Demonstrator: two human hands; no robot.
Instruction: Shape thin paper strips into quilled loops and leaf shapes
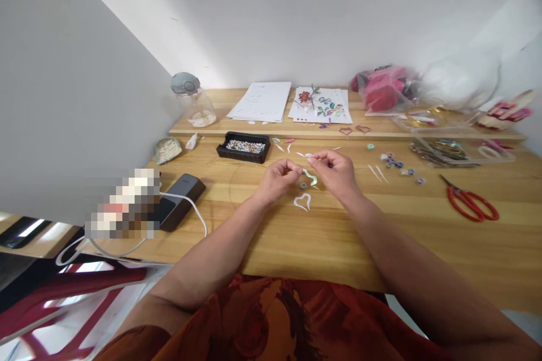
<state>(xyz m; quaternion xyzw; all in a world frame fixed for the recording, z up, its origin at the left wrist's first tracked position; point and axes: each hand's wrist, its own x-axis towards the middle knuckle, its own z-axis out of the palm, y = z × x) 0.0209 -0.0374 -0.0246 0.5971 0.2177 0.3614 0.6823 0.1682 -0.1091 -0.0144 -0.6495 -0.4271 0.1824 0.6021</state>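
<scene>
Our left grip is narrow, thumb and finger pinched on the upper end of a pale green strip, which curves down in waves between our two grips, over the surface. Our right grip is narrow too, thumb and finger drawn together; we cannot tell whether they hold anything. Nearer us than the strip, we see a white heart lying flat.

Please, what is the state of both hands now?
Left hand: closed, pinching the pale green strip.
Right hand: closed in a pinch; whether it holds anything cannot be told.
</scene>
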